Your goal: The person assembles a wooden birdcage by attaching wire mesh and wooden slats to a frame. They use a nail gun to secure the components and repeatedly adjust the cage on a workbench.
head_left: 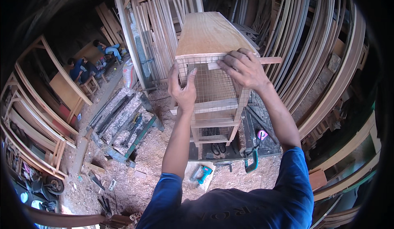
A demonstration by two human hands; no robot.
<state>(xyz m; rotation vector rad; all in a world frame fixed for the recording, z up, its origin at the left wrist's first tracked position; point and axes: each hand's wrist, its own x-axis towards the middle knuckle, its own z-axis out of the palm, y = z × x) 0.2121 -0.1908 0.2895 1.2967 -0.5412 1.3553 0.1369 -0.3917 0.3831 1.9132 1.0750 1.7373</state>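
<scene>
A tall wooden cage [211,36] with a plain plywood top stands in front of me, wire mesh [215,81] covering its front. My left hand [183,92] grips the cage's upper left corner post, fingers along the outer side and thumb on the mesh. At the top front edge, my right hand [243,69] is closed on a short pale wood strip [213,66], pressed against the mesh. A reddish wooden stick [271,60] juts out to the right behind that hand; where it attaches is hidden. Lower down, wooden crosspieces [215,105] span the cage front.
The cage stands on a dark workbench [262,147] with a pink tape measure [262,135] and a green clamp [252,163]. A teal power tool [204,174] lies below. Left is a low tool-strewn bench [123,124]; long timber [316,44] leans right. Two people [82,70] sit far left.
</scene>
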